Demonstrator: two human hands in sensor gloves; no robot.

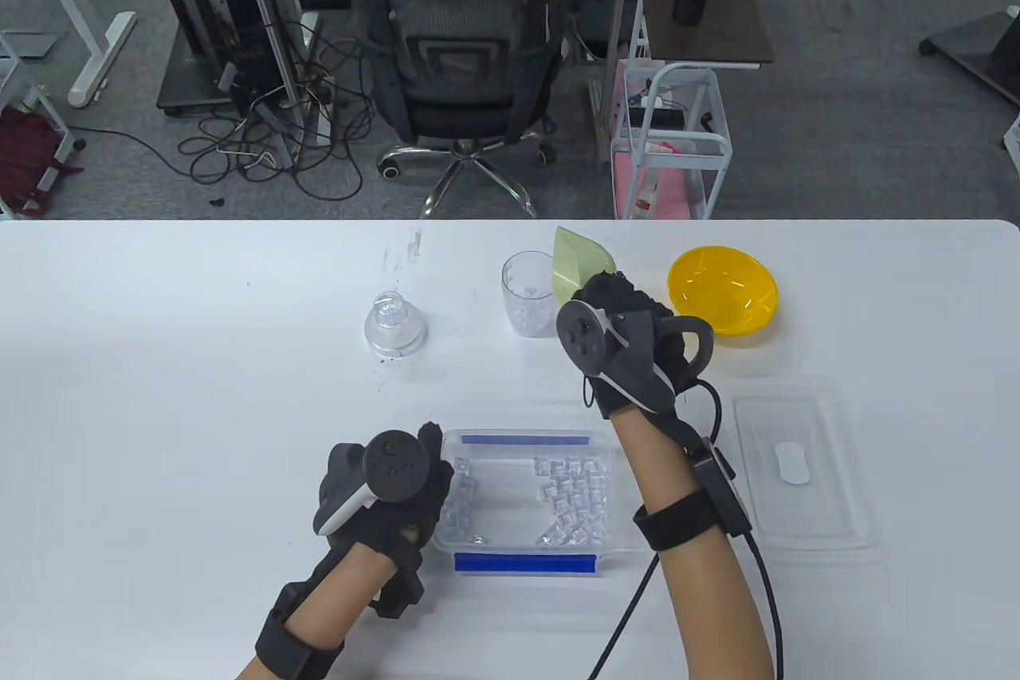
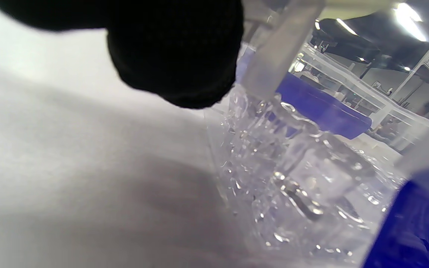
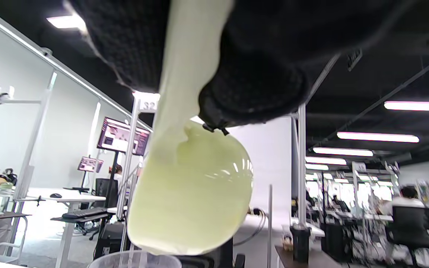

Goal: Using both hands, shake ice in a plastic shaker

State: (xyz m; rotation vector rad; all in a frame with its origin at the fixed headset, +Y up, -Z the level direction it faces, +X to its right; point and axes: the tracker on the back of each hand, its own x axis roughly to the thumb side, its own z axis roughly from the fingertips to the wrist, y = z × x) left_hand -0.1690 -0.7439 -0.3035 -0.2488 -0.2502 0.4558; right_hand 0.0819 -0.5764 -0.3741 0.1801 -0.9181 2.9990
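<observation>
Our right hand [image 1: 629, 345] curls its fingers round the handle of a pale green scoop [image 1: 575, 264], tipped just over the clear shaker cup [image 1: 528, 303] standing mid-table. Our left hand [image 1: 390, 493] rests against the left wall of the ice box [image 1: 458, 445], fingers hidden, so their state we cannot tell; the shaker lid [image 1: 394, 323] sits left of the cup, a yellow bowl [image 1: 723, 289] to the right

My clear plastic shaker cup [image 1: 527, 303] stands upright and open on the white table, with a little ice at its bottom. Its clear domed lid [image 1: 395, 325] sits apart to its left. Nearer me, an open clear container [image 1: 526, 501] with blue strips holds ice cubes [image 1: 575, 501]. A pale green scoop [image 1: 578, 265] tilts above the cup's rim.
</observation>
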